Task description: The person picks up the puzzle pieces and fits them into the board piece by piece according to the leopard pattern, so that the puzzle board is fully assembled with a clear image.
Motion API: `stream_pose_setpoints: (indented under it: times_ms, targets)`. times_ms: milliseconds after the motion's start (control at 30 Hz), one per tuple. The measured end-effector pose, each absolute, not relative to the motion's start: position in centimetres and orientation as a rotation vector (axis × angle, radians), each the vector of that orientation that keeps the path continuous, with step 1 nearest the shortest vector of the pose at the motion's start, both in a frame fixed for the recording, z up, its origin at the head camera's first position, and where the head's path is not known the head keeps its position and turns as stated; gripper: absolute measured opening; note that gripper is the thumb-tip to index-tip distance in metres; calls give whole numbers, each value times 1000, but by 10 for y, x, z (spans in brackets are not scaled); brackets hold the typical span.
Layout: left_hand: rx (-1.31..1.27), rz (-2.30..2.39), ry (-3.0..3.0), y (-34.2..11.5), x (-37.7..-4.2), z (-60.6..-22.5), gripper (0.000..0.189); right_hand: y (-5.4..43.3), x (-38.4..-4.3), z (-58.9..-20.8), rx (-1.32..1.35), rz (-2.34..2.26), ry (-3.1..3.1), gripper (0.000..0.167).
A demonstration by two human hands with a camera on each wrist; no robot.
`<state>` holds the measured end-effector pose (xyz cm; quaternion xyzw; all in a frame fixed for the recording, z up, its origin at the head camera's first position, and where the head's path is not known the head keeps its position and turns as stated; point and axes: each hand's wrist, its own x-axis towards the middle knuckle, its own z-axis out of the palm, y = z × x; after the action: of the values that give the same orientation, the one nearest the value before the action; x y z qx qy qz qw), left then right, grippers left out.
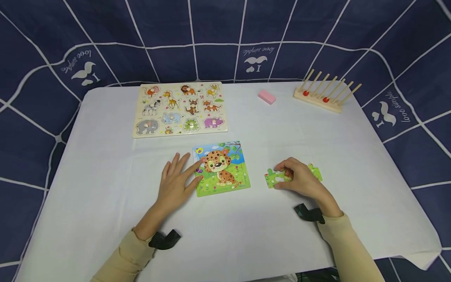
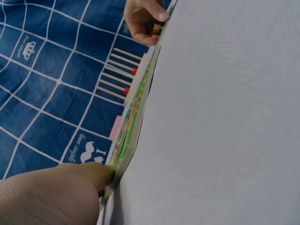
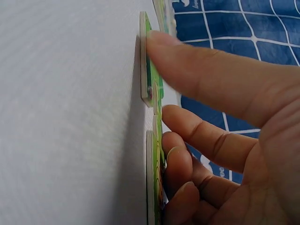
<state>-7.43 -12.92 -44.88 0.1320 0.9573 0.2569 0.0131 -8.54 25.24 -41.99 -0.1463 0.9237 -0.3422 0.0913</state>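
Observation:
A square leopard jigsaw puzzle (image 1: 222, 168) lies mid-table, its picture in pieces fitted together. My left hand (image 1: 176, 186) rests at its left side with fingers spread, index and thumb tips on the edge. To the right, my right hand (image 1: 301, 178) holds a green puzzle piece (image 1: 269, 178) between thumb and index finger at opposite edges. Its other fingers are curled over more pieces, partly hidden beneath the palm. Another green puzzle piece (image 1: 315, 171) shows past the knuckles. In the right wrist view, the thumb (image 3: 161, 47) touches the piece's side, close over the white cloth.
An animal peg puzzle board (image 1: 179, 109) lies at the back left. Behind on the right are a pink block (image 1: 267, 96) and a wooden rack (image 1: 318, 100) with upright sticks and two red beads. A blue checked cloth (image 1: 218, 31) hangs behind the table.

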Motion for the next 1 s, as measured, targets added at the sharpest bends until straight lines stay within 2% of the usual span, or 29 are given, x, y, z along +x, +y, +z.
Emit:
stream_pose_setpoints:
  times_ms: [733,1000]
  targets:
    - [411,799,2987,-129,-75,-449,51,249,-86,-420,-448,-966,2759,40]
    - [419,807,2990,-130,-74,-450,51,246,-86,-421,-448,-1067,2792,27]
